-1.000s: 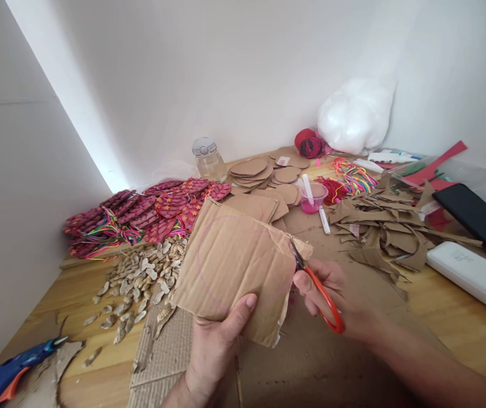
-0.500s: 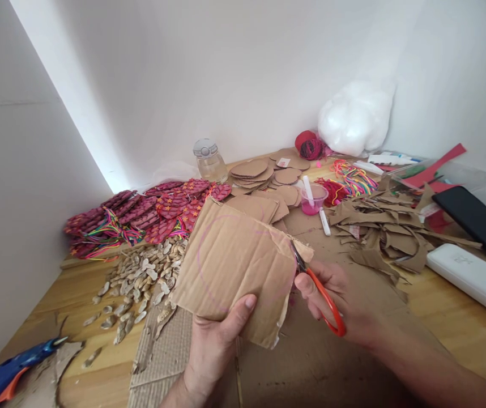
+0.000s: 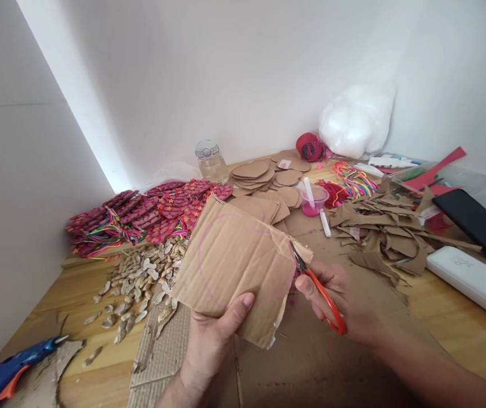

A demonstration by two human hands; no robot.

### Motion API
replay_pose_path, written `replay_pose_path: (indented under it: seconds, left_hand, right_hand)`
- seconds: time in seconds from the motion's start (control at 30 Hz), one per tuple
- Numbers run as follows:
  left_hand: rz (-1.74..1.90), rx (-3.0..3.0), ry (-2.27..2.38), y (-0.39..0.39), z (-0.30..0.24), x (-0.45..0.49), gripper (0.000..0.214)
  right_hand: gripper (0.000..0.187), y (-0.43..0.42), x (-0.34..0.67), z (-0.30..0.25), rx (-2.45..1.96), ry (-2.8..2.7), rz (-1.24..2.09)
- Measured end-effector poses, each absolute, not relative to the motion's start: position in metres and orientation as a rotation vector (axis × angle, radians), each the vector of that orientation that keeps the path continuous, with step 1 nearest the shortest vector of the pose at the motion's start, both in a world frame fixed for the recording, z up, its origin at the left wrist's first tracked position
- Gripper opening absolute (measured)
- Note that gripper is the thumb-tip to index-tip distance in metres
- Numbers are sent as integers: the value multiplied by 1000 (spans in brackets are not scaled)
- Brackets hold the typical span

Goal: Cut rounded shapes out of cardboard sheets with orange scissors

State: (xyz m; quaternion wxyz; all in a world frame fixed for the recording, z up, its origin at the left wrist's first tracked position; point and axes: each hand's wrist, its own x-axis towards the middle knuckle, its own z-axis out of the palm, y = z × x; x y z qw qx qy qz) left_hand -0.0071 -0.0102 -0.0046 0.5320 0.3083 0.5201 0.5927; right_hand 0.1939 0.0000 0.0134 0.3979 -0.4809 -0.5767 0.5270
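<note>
your left grip (image 3: 213, 334) pinches cardboard (image 3: 234, 260), right grip (image 3: 347, 294) holds scissors (image 3: 324, 295); turn the cardboard slowly, snipping by the pink line (image 3: 200, 255).

Looks like a craft workspace, judging by 1 wooden tabletop (image 3: 459, 317) strewn with peanut shells (image 3: 152, 275), cardboard discs (image 3: 250, 168), cardboard offcuts (image 3: 374, 218), yarn balls (image 3: 311, 150), 1 hot-glue gun (image 3: 22, 360), plus orange-handled scissors (image 3: 311, 276) in use.
</note>
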Motion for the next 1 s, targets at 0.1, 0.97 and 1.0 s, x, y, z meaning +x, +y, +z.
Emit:
replay_pose_path:
  seconds: [0.1, 0.97, 1.0]
  left_hand:
    - [1424, 762, 1244, -8, -4, -9, 72]
    - [1288, 983, 1277, 3, -11, -33, 72]
    - [1288, 984, 1271, 3, -11, -33, 71]
  right_hand:
    - [58, 0, 194, 16, -1228, -1433, 1377]
    - [57, 3, 197, 4, -1139, -1408, 1475]
    - [57, 2, 197, 3, -1146, -1412, 1465]
